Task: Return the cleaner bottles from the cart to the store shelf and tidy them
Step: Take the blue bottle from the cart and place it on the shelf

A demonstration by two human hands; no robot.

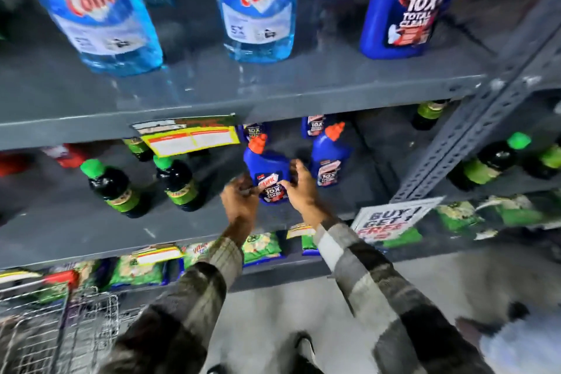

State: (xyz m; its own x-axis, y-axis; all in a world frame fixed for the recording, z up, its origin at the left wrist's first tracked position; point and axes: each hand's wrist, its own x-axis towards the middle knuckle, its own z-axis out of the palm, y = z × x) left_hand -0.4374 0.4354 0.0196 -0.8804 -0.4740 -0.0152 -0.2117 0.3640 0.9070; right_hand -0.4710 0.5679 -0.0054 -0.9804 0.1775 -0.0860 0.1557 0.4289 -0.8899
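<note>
Here a blue Harpic bottle [267, 174] with an orange cap stands upright on the middle shelf [76, 222], flanked by both hands: the left hand [239, 196] at its left side, the right hand [299, 185] at its right, fingers curled around its label. A second Harpic bottle [329, 158] stands just beside it; the wire cart [57, 331] sits lower left.

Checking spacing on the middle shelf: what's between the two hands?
In the head view, one blue cleaner bottle stands upright between the left hand and right hand; nothing else.
</note>
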